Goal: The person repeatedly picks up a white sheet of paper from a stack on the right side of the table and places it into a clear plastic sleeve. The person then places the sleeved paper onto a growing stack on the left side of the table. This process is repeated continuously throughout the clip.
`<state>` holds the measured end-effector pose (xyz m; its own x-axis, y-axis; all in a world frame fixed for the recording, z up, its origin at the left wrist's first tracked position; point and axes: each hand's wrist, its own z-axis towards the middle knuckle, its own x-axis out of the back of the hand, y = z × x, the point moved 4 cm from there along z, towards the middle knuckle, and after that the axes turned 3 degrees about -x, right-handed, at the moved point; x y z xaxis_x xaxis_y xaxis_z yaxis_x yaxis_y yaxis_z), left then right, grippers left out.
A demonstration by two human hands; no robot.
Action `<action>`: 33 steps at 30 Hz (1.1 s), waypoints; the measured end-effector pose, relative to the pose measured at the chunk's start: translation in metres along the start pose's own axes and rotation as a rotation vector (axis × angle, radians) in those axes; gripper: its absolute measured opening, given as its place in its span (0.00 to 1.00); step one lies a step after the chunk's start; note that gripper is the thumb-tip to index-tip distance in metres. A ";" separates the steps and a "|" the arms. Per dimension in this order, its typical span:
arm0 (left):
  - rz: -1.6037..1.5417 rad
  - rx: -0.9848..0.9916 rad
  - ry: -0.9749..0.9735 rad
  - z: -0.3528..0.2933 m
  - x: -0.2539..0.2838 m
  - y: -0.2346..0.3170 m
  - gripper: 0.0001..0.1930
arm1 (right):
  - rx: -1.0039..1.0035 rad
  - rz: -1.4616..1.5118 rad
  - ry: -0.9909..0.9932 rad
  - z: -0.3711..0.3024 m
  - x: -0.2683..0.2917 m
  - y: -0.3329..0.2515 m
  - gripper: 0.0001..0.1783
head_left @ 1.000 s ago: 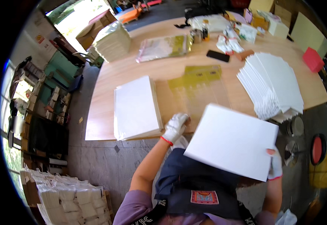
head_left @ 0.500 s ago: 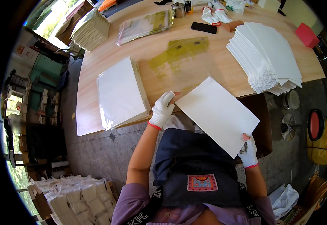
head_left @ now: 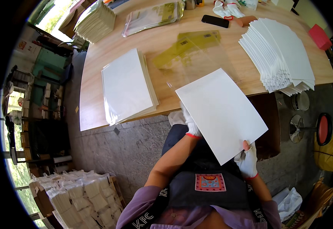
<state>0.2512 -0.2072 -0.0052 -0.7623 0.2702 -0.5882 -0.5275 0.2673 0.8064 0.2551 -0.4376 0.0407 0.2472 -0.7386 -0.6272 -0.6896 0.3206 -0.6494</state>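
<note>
Tilted above the table's near edge is a white rectangular sheet (head_left: 222, 114). My right hand (head_left: 247, 160), in a white glove with a bare thumb, grips its lower right corner, thumb on top. My left hand (head_left: 192, 124), also gloved, reaches under the sheet's left edge, so its fingers are hidden. Just beyond the sheet lie clear plastic bags with yellow-green print (head_left: 187, 47); the sheet's far corner overlaps them. Left of them rests a pile of white sheets in clear bags (head_left: 126, 87). A fanned stack of bare white sheets (head_left: 281, 55) stands at the right.
On the wooden table (head_left: 92, 91) sit a black phone (head_left: 215, 21), more printed bags (head_left: 151, 18), white gloves (head_left: 227, 9) and a red block (head_left: 320, 37). A tall paper stack (head_left: 94, 22) is at the far left. Wrapped bundles (head_left: 78, 198) stand on the floor, lower left.
My left hand has moved right and gone under the sheet. The sheet has tilted and turned slightly, still in my right hand. A plastic bag's near edge now looks lifted beside it.
</note>
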 end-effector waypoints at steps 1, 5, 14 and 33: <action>-0.028 0.089 -0.002 -0.004 0.005 -0.018 0.29 | -0.017 -0.022 0.011 -0.003 -0.002 0.001 0.20; 0.025 0.353 -0.224 -0.029 0.049 -0.094 0.22 | -0.142 -0.133 0.025 0.012 0.006 0.017 0.19; 0.337 0.574 -0.171 -0.050 0.082 -0.072 0.11 | -0.342 0.181 -0.077 0.132 -0.021 0.065 0.18; 0.586 0.575 -0.351 -0.004 0.113 0.029 0.13 | 0.746 -2.027 -0.581 0.131 -0.105 0.084 0.10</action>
<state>0.1481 -0.1728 -0.0478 -0.6420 0.7515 -0.1517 0.2530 0.3944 0.8834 0.2610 -0.2555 -0.0045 0.2860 -0.1187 0.9508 0.9300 -0.2045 -0.3053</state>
